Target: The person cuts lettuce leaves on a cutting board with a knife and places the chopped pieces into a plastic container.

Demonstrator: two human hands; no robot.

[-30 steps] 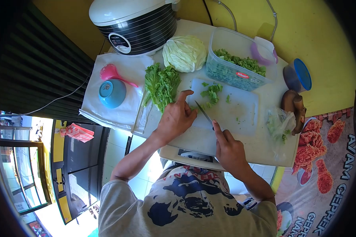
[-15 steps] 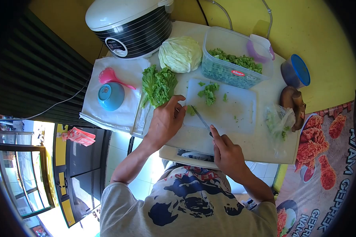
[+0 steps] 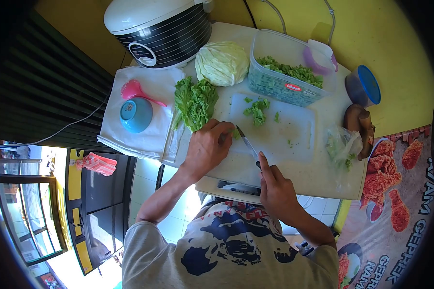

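My right hand (image 3: pixel 279 188) grips a knife (image 3: pixel 248 145) by its dark handle, index finger stretched along the top. The blade points up and left over the white cutting board (image 3: pixel 294 127). My left hand (image 3: pixel 208 148) is curled at the board's left edge, its fingertips closed on a small piece of lettuce (image 3: pixel 236 134) close to the knife tip; much of that piece is hidden. Chopped lettuce (image 3: pixel 258 111) lies on the upper part of the board. A bunch of leafy lettuce (image 3: pixel 195 103) rests just beyond my left hand.
A clear tub (image 3: pixel 287 94) of cut greens stands behind the board, beside a cabbage (image 3: pixel 222 63) and a rice cooker (image 3: pixel 164 41). To the left are a blue bowl (image 3: pixel 136 115) and pink ladle (image 3: pixel 132 89); to the right, a plastic bag (image 3: pixel 342 149) and blue-lidded container (image 3: pixel 362 86).
My left fingers have drawn lower and curled in more at the board's edge. The knife tip has shifted slightly up and right. The whole view has moved a little.
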